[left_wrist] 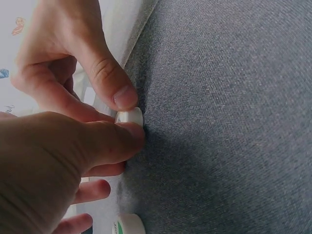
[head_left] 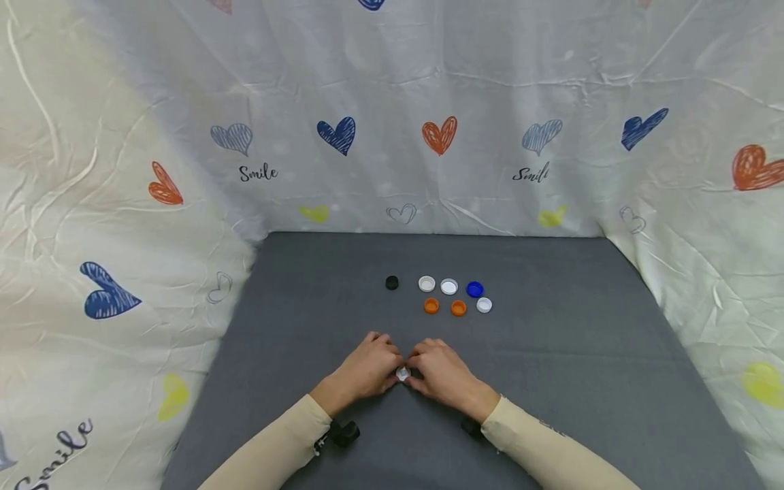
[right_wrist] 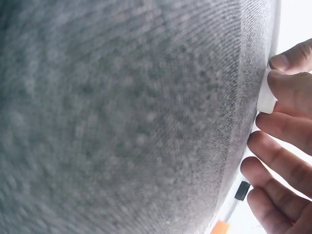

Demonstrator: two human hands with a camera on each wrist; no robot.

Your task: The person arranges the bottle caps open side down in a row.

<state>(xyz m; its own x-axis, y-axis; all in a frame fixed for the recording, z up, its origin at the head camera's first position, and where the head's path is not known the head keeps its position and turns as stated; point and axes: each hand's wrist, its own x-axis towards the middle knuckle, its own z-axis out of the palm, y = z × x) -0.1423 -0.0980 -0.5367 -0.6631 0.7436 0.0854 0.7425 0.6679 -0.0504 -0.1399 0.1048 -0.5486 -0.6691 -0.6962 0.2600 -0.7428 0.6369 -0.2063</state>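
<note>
Between both hands, a small white bottle cap (head_left: pixel 402 373) stands on the grey cloth. My left hand (head_left: pixel 371 366) pinches its left side, the thumb (left_wrist: pixel 129 132) on the near edge in the left wrist view. From the other side my right hand (head_left: pixel 442 371) holds the same cap with thumb and index finger. The right wrist view shows the cap (right_wrist: pixel 266 95) partly covered by the fingertips. Another white cap (left_wrist: pixel 130 225) with a green marking lies close to my left fingers in the left wrist view; the head view hides it.
Beyond the hands lie a black cap (head_left: pixel 392 282), two orange caps (head_left: pixel 431 305), a blue cap (head_left: pixel 475 289) and three white caps (head_left: pixel 449 286). The grey table cloth (head_left: pixel 582 327) meets a heart-printed curtain (head_left: pixel 392 156) at the back and sides.
</note>
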